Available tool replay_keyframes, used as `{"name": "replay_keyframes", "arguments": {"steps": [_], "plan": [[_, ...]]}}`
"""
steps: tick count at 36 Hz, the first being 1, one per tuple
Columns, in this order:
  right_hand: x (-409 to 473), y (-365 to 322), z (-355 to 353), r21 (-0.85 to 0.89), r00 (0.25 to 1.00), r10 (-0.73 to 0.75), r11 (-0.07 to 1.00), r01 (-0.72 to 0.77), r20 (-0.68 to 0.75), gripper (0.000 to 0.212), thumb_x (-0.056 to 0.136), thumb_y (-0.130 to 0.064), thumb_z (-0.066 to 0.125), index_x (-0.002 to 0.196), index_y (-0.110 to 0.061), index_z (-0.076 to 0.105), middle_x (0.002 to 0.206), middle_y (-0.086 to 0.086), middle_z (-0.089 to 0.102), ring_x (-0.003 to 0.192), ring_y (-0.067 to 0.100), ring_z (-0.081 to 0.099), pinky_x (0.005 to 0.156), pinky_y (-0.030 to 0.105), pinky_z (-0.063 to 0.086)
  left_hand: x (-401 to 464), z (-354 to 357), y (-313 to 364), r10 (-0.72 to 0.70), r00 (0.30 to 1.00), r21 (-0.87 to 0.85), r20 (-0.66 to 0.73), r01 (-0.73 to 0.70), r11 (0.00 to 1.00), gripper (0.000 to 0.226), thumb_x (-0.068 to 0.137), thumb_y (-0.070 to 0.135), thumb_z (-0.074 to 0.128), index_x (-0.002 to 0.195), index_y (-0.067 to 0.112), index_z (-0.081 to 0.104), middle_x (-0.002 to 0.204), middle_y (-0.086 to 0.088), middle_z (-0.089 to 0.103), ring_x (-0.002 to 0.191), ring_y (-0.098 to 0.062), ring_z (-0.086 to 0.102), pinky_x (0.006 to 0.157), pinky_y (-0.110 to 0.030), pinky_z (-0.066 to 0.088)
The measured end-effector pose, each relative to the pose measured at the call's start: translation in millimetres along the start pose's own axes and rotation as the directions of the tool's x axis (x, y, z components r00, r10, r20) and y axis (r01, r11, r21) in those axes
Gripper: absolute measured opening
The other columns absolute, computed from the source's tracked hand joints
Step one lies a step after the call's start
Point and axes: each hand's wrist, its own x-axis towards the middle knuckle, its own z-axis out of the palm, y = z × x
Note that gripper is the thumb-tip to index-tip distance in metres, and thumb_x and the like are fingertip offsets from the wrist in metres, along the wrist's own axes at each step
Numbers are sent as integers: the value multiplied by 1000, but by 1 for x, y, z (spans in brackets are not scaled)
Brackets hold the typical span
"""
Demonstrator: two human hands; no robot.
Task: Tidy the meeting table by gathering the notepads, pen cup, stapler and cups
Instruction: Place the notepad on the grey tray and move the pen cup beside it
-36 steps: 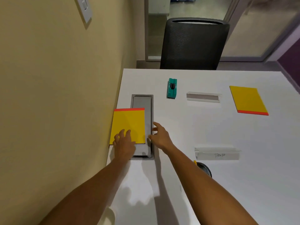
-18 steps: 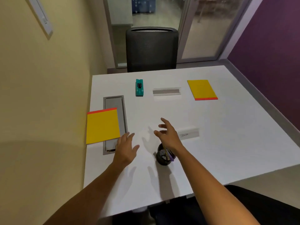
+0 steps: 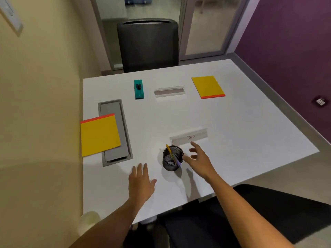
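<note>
A black mesh pen cup (image 3: 172, 160) with a yellow and a purple pen stands near the front of the white table (image 3: 241, 133). My right hand (image 3: 199, 159) hovers open just right of it, thumb nearly at its rim. My left hand (image 3: 141, 181) lies flat and open on the table to the cup's left. One yellow notepad (image 3: 99, 136) rests at the left edge, partly over a grey cable hatch (image 3: 123, 129). A second yellow notepad (image 3: 207, 86) lies at the far right. A teal stapler (image 3: 138, 89) sits at the far middle.
Two name-card holders are on the table: one (image 3: 189, 137) just behind the pen cup, another (image 3: 169, 91) beside the stapler. A black chair (image 3: 148, 43) stands at the far side, another black seat (image 3: 277, 212) at the near right. A cream wall bounds the left.
Both hands left the left notepad and drew back toward me. The right hand swung from above the pen cup to its right side; the view widened and the cup came fully into sight.
</note>
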Motion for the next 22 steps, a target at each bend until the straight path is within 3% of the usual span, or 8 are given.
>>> {"name": "replay_keyframes", "arguments": {"steps": [2, 7, 11, 15, 22], "plan": [[1, 3, 6, -61, 1000, -16, 998, 16, 11, 79, 90, -32, 73, 156, -27, 29, 145, 5, 45, 121, 22, 51, 98, 35, 45, -1, 12, -6, -22, 999, 42, 27, 21, 999, 85, 91, 62, 48, 156, 15, 20, 164, -11, 20, 151, -37, 16, 120, -48, 25], [8, 5, 24, -203, 996, -54, 977, 67, 70, 87, 86, -39, 75, 157, -26, 25, 152, 6, 33, 140, 26, 36, 115, 43, 35, 1, 34, -16, -103, 986, 78, 134, 93, 993, 96, 88, 74, 41, 158, 21, 3, 167, -7, -9, 153, -38, -6, 119, -60, 6], [14, 5, 41, -338, 992, -69, 936, 102, 108, 92, 83, -48, 72, 157, -28, 20, 154, 4, 27, 142, 31, 26, 109, 40, 35, -3, 41, -25, -97, 993, 87, 68, 91, 992, 100, 83, 82, 31, 159, 19, 8, 167, -12, -6, 152, -41, -4, 118, -65, 3], [21, 4, 51, -503, 991, -87, 855, 128, 104, 105, 78, -58, 73, 159, -25, 14, 159, 8, 20, 143, 36, 22, 112, 50, 35, -8, 50, -31, -54, 998, 93, 15, 52, 994, 100, 82, 83, 9, 159, 19, 9, 166, -12, -4, 152, -42, -2, 118, -66, 2], [29, 7, 66, -627, 987, -119, 763, 159, 106, 113, 77, -64, 72, 159, -16, 11, 159, 12, 20, 140, 36, 29, 107, 49, 41, -4, 63, -37, -18, 998, 127, -66, 26, 992, 98, 85, 84, 22, 158, 18, 18, 167, -13, 1, 153, -40, -2, 117, -69, 4]]}}
